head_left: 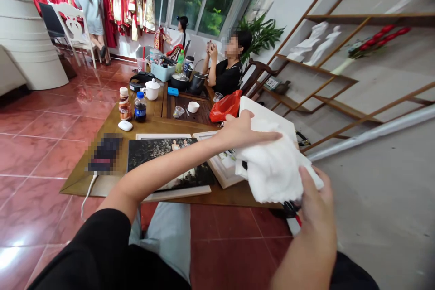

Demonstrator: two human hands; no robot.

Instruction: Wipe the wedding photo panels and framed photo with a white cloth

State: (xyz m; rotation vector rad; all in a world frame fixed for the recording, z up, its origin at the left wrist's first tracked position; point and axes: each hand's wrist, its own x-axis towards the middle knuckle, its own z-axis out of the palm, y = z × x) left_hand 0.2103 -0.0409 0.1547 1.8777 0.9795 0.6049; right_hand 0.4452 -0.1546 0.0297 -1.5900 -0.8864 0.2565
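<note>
A white fluffy cloth (272, 167) lies bunched over a white flat board (263, 113), tilted up above the table's right end. My left hand (243, 131) reaches across and presses onto the cloth, thumb and fingers around a fold of it; some fingertips are hidden. My right hand (317, 195) grips the board's lower right corner beside the cloth, thumb on the near face. A dark wedding photo print (170, 163) lies on the table left of the board, partly under my left forearm. Between them rests a pale picture frame (222, 174).
On the wooden table (78, 174) are a phone (104, 153) on a cable, a white mouse (125, 125), bottles (140, 108), a lidded cup (152, 90) and a red plastic bag (226, 108). A person (227, 72) sits across; wall shelves (326, 72) rise at right.
</note>
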